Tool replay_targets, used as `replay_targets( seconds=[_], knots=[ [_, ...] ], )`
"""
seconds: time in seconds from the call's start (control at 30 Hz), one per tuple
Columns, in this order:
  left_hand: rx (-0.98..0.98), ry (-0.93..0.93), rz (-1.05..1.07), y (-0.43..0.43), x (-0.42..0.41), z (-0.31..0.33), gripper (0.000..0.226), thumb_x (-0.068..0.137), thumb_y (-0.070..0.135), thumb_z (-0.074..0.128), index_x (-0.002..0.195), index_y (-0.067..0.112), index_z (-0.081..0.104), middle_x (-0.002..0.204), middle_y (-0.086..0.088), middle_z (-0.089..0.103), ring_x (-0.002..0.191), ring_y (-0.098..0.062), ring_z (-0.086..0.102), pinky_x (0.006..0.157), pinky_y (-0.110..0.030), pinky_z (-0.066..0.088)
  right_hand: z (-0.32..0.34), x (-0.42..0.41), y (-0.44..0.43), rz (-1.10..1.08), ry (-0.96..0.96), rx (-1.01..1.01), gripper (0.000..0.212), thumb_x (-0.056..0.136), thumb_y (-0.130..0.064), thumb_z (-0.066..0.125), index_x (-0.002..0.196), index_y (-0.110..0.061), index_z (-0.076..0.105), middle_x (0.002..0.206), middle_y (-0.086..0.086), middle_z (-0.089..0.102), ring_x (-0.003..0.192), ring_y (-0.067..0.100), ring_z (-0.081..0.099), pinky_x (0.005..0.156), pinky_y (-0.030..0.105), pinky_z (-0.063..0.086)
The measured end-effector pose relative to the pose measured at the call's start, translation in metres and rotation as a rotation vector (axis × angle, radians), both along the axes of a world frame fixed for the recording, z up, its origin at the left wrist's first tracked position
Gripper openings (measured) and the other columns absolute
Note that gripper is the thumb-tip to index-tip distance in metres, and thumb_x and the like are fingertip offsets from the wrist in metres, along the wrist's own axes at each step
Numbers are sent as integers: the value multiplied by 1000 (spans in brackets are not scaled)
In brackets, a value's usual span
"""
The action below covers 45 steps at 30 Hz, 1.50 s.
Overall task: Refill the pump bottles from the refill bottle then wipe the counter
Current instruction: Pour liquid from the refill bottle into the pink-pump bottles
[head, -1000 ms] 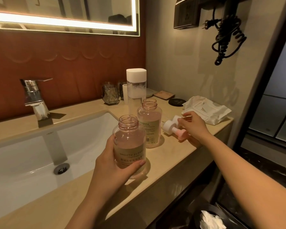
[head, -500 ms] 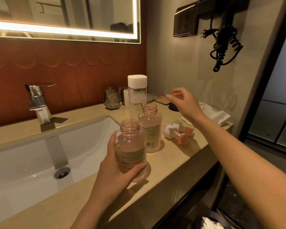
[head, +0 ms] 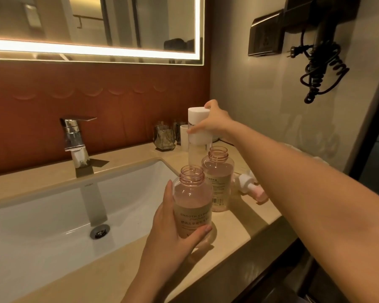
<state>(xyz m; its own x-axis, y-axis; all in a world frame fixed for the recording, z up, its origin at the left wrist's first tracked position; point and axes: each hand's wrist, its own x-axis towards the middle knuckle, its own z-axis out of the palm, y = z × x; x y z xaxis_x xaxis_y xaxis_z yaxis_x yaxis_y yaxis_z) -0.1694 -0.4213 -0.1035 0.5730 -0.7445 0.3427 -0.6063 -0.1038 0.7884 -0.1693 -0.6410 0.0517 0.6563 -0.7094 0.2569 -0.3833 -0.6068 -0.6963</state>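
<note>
A beige counter (head: 123, 278) is seen with a white sink (head: 42, 226) set into it. A lit mirror (head: 96, 22) is hung above the sink, and a chrome tap (head: 74, 138) is mounted behind it. Right of the sink, towards the back, a tall clear refill bottle (head: 194, 154) with a white cap is stood upright. Its cap is clasped by the right hand (head: 214, 121), whose fingers and thumb are curled round it. Just right of the sink's front corner, the near bottle (head: 193, 206), pink-tinted and uncapped, is stood on the counter. Its lower half is gripped by the left hand (head: 173, 243), with the fingers wrapped round it. The far bottle (head: 218, 184), likewise uncapped, is stood between those two and is touched by neither hand. Farther right of the sink, white and pink pumps (head: 249, 186) are laid on their sides, partly hidden by the right forearm. A glass jar (head: 164, 137) is placed behind the sink's right back corner
</note>
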Motion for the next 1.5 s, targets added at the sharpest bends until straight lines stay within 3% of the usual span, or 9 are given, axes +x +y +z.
replay_targets(
  seconds=[0.23,0.4,0.67,0.8,1.0,1.13,1.2,1.37,1.5],
  knots=[
    [24,25,40,1,-1,0,119,59,71,71,135,59,-20,155,22,13,142,-9,22,111,-36,29,-14,22,1,-216,-14,-217,79,71,-34,81,127,-21,28,122,10,54,105,30,57,85,46,53],
    [47,71,93,-1,0,2,127,59,61,77,141,49,-20,157,17,10,144,-12,18,113,-35,26,-18,17,-1,-152,-139,-167,68,72,-26,81,122,-24,34,125,8,52,101,23,52,76,33,50],
    [28,97,101,4,-6,11,127,55,60,80,136,54,-17,157,17,8,145,-11,14,116,-37,23,4,8,34,-31,-383,-298,69,70,-24,81,123,-25,37,123,5,52,99,18,54,82,33,54],
    [-113,120,82,10,-8,11,102,51,83,54,125,68,-15,154,25,3,143,-4,9,116,-44,25,42,-4,66,120,-476,-391,70,69,-28,82,124,-21,38,120,4,52,98,18,59,78,33,58],
    [-464,-120,416,31,-8,37,94,70,59,68,144,42,11,148,23,16,130,11,13,104,-14,13,69,-36,134,332,-549,-488,71,69,-31,81,125,-16,40,114,0,51,84,5,57,64,8,50],
    [-488,-193,481,60,-5,81,113,61,55,75,149,34,6,155,9,18,141,-8,19,109,-30,23,56,-51,175,507,-529,-433,71,70,-29,81,125,-14,40,118,5,54,90,12,62,68,14,54],
    [-479,-177,473,74,-7,96,117,53,62,71,148,34,9,150,8,32,132,-8,35,100,-26,34,44,-55,193,570,-512,-382,70,71,-31,81,125,-16,40,116,2,54,90,11,63,70,14,55],
    [-439,-152,474,97,-10,93,84,51,66,60,123,25,41,112,8,59,100,-13,62,78,-26,54,14,-65,220,609,-416,-330,72,69,-45,78,125,-22,39,115,-2,57,91,12,63,70,20,58],
    [-352,-154,485,103,-11,79,88,52,68,63,126,27,40,118,4,60,99,-13,60,77,-26,54,14,-73,228,525,-212,-404,73,64,-73,58,119,-29,38,105,-4,60,83,11,63,63,27,59]
  ],
)
